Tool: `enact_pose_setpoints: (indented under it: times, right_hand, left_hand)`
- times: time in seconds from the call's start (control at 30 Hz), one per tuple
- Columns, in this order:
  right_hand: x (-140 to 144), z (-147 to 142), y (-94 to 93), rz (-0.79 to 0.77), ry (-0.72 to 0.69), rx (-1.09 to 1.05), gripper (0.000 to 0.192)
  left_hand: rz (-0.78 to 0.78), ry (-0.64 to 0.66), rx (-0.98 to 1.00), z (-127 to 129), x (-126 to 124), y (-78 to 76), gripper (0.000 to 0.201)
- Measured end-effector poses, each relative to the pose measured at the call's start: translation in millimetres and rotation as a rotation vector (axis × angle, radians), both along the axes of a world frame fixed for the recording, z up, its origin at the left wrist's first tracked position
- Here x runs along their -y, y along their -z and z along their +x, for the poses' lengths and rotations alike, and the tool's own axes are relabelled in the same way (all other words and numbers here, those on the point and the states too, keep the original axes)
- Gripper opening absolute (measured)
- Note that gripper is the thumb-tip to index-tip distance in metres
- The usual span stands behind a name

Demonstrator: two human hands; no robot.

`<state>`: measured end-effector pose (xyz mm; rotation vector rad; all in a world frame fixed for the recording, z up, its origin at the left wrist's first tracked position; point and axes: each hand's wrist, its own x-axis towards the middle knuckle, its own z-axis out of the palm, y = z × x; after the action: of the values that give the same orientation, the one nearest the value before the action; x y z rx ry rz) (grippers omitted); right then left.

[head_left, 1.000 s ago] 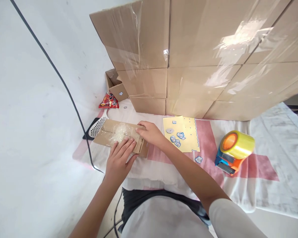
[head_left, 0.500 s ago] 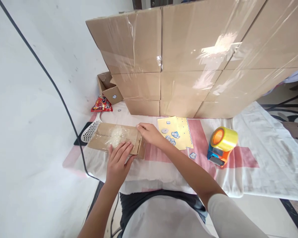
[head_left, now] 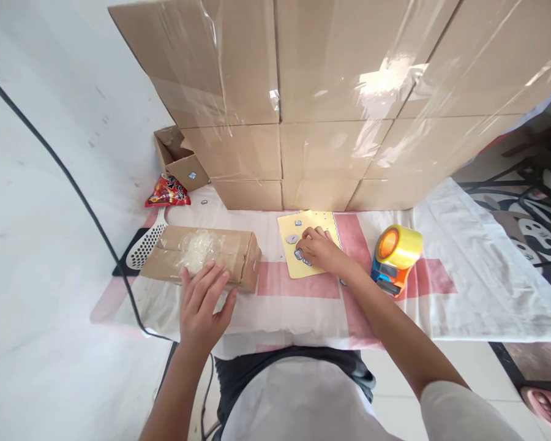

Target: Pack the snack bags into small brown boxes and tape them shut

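White cloth (head_left: 463,275), left hand (head_left: 202,306) on small box (head_left: 202,257), right hand (head_left: 319,248) on sticker sheet (head_left: 288,260)

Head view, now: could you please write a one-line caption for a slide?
Left hand rests on a taped cardboard box; right hand touches a yellow sticker sheet beside a tape dispenser.

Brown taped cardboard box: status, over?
Left hand flat on brown taped cardboard box. Right hand on yellow sticker sheet. Nothing between.

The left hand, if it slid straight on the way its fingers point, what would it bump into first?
The left hand points away from the person, its fingertips at the near edge of the small taped cardboard box. It would probably meet that box first; whether they already touch is unclear.
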<state>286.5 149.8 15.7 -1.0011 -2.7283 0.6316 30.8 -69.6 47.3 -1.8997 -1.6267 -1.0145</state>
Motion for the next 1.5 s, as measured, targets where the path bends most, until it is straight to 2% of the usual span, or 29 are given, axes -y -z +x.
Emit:
enact_pose_setpoints:
  times: [0.07, 0.1, 0.17, 0.23, 0.3, 0.33, 0.47, 0.53, 0.63, 0.77, 0.93, 1.07, 1.2, 1.37, 1.5]
  right_hand:
    - [2.4, -2.0, 6.0, -0.009, 0.021, -0.073, 0.018]
    - [2.8, -2.7, 7.8, -0.035, 0.038, -0.124, 0.017]
    - [2.9, -3.5, 9.1, -0.112, 0.084, -0.25, 0.015]
    - [3.4, -3.7, 8.1, -0.215, 0.156, -0.4, 0.014]
    - [4.4, -3.3, 6.3, -0.319, 0.24, -0.535, 0.015]
    - [5.0, -2.9, 5.6, -0.359, 0.276, -0.587, 0.016]
    - [6.7, 0.7, 4.4, -0.444, 0.338, -0.7, 0.016]
    - [6.9, 3.2, 3.8, -0.47, 0.357, -0.735, 0.017]
    - [7.2, 6.0, 1.8, -0.481, 0.377, -0.754, 0.018]
    - [7.6, 7.1, 0.2, -0.502, 0.35, -0.74, 0.017]
    - [7.8, 7.1, 3.8, -0.513, 0.286, -0.771, 0.016]
    - [9.4, 7.1, 5.6, -0.385, 0.199, -0.727, 0.017]
    - [11.0, 6.3, 4.9, -0.249, 0.161, -0.699, 0.018]
    - [12.2, 5.8, 4.2, -0.354, 0.14, -0.717, 0.014]
    - [13.3, 6.1, 6.5, -0.43, 0.157, -0.728, 0.01]
  left_hand:
    - [0.026, 0.004, 0.049, 12.3, 10.1, 1.5, 0.035]
    - [-0.009, 0.003, 0.096, 21.1, 15.3, 3.3, 0.026]
    - [-0.195, 0.026, 0.272, 43.0, 20.6, 8.7, 0.01]
    - [-0.419, 0.098, 0.495, 67.8, 13.1, 14.7, 0.007]
    - [-0.542, 0.177, 0.638, 91.1, -9.4, 20.0, 0.006]
    - [-0.555, 0.188, 0.663, 100.9, -25.0, 22.2, 0.008]
    - [-0.471, 0.066, 0.687, 121.8, -91.9, 28.4, 0.024]
    - [-0.429, 0.039, 0.666, 122.2, -114.5, 32.0, 0.029]
    - [-0.44, 0.105, 0.645, 117.2, -128.7, 40.8, 0.025]
    - [-0.48, 0.153, 0.696, 111.5, -129.3, 52.2, 0.021]
    - [-0.458, 0.201, 0.755, 108.7, -132.3, 54.7, 0.016]
    - [-0.371, 0.232, 0.781, 107.0, -134.1, 58.5, 0.011]
    - [-0.301, 0.223, 0.703, 105.3, -133.7, 63.4, 0.016]
    - [-0.186, 0.258, 0.516, 102.9, -134.7, 63.2, 0.011]
    - [-0.203, 0.305, 0.446, 101.8, -134.2, 61.8, 0.008]
